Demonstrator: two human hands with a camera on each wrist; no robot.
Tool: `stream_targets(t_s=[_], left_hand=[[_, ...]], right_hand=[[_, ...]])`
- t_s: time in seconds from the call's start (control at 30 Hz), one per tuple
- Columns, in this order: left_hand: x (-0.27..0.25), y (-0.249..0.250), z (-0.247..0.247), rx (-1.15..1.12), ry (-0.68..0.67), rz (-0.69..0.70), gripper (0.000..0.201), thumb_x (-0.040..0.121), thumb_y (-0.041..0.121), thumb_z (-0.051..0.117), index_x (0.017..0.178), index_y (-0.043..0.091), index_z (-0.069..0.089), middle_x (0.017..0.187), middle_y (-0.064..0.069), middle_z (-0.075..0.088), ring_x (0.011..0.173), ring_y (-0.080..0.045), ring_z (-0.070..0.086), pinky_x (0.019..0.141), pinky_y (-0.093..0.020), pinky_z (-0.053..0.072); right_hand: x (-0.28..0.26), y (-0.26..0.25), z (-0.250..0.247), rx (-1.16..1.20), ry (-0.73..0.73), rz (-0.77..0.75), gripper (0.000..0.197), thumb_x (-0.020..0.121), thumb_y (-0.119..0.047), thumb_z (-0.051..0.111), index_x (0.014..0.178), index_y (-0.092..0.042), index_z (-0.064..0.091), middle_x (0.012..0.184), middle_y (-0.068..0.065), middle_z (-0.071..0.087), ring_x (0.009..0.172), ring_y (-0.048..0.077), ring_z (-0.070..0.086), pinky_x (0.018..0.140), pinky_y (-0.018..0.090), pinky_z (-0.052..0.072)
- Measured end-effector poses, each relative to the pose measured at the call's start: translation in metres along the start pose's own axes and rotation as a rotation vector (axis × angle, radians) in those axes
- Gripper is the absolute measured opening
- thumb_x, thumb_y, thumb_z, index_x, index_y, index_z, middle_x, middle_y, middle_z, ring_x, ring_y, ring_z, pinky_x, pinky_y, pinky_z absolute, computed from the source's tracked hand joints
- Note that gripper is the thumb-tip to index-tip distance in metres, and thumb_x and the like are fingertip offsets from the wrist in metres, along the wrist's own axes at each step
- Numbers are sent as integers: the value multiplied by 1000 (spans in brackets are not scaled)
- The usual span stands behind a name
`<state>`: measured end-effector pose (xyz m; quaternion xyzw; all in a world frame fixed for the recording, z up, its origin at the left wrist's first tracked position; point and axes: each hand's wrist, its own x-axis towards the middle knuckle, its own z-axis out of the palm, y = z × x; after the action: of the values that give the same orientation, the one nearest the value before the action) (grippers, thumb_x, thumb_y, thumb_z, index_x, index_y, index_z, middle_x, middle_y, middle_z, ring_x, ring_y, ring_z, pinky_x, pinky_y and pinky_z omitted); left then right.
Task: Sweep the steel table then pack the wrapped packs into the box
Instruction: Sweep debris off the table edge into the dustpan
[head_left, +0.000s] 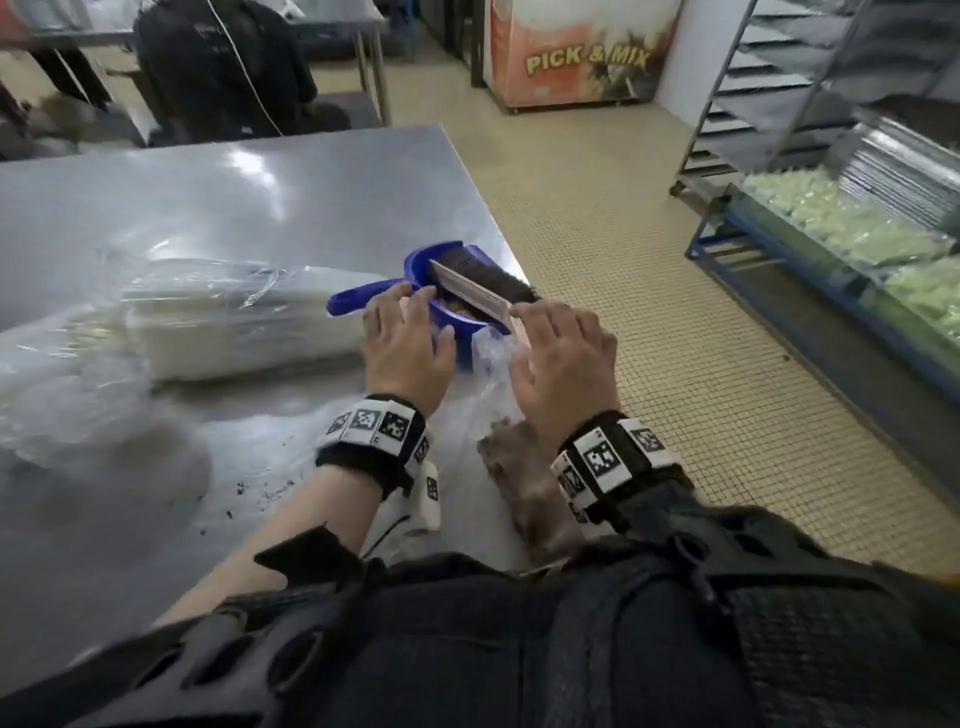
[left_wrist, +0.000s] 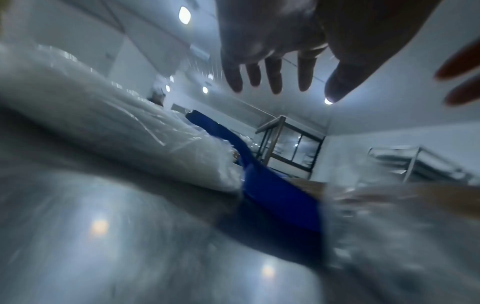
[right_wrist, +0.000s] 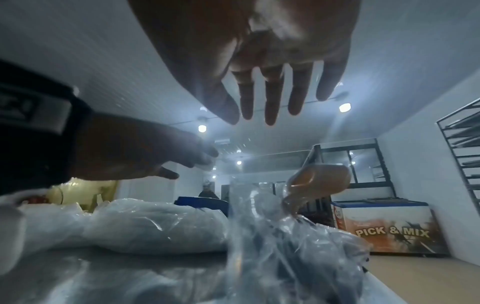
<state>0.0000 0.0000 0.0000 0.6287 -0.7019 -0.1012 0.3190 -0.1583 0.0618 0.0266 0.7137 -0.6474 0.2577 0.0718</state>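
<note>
Both hands are hovering empty, fingers spread and relaxed: the left hand (head_left: 408, 345) just over the dustpan (head_left: 441, 291), the right hand (head_left: 563, 364) just over the brush (head_left: 480, 288) handle. Whether fingertips are touching either, I cannot tell. Brush is lying across the dustpan at the table (head_left: 234, 197) edge, so sweeping looks nearly done, though dark crumbs (head_left: 260, 491) are remaining near the body. Packing looks unstarted: the packs (head_left: 234, 317) are lying on the table left of the dustpan, and no box is showing.

Steel table (head_left: 218, 208) bears wrapped packs (head_left: 244, 322), dustpan (head_left: 447, 291), crumbs (head_left: 260, 493).
</note>
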Motion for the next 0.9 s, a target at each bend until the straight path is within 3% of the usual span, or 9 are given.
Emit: stream_targets(t_s=[0.13, 0.27, 0.33, 0.43, 0.6, 0.77, 0.9], left_hand=[[44, -22, 18, 312, -40, -164, 60, 90, 36, 51, 145, 24, 28, 156, -11, 14, 145, -32, 2, 116, -49, 2], [66, -46, 25, 410, -148, -317, 58, 94, 40, 46, 146, 28, 24, 157, -9, 15, 145, -31, 3, 113, -57, 0], [70, -51, 24, 444, -129, -328, 52, 93, 38, 48, 142, 28, 31, 149, -7, 29, 140, -30, 18, 112, -57, 5], [71, -55, 22, 494, -35, -282, 38, 92, 36, 48, 129, 27, 46, 130, -8, 47, 123, -30, 36, 106, -50, 20], [69, -55, 16, 366, -57, -254, 30, 93, 31, 53, 120, 18, 55, 113, -15, 54, 101, -35, 53, 85, -41, 40], [59, -52, 9, 345, 19, -245, 30, 91, 30, 55, 117, 15, 57, 109, -15, 54, 90, -37, 56, 74, -40, 43], [48, -57, -1, 332, 112, -264, 29, 92, 29, 55, 116, 13, 57, 106, -14, 55, 89, -36, 57, 71, -40, 43]], right_hand=[[43, 18, 18, -68, -376, 66, 52, 95, -38, 47, 143, -23, 34, 137, 10, 45, 121, 33, 46, 95, 47, 43], [56, 28, 41, 16, -573, 152, 54, 98, -42, 42, 146, -25, 26, 134, 15, 44, 113, 36, 55, 87, 45, 47], [58, 33, 49, 35, -597, 156, 56, 98, -43, 40, 148, -25, 23, 129, 15, 51, 110, 35, 58, 85, 45, 49], [60, 38, 57, 36, -593, 145, 54, 100, -42, 38, 147, -22, 22, 117, 15, 63, 105, 35, 62, 81, 43, 49], [62, 47, 53, 138, -545, 169, 47, 100, -38, 43, 143, -24, 26, 105, 14, 68, 95, 33, 65, 75, 41, 50], [58, 51, 54, 240, -469, 166, 46, 101, -40, 42, 143, -24, 32, 101, 17, 67, 89, 35, 66, 74, 40, 53], [52, 46, 62, 341, -357, 141, 49, 99, -45, 43, 144, -25, 37, 91, 13, 69, 78, 30, 66, 68, 37, 55]])
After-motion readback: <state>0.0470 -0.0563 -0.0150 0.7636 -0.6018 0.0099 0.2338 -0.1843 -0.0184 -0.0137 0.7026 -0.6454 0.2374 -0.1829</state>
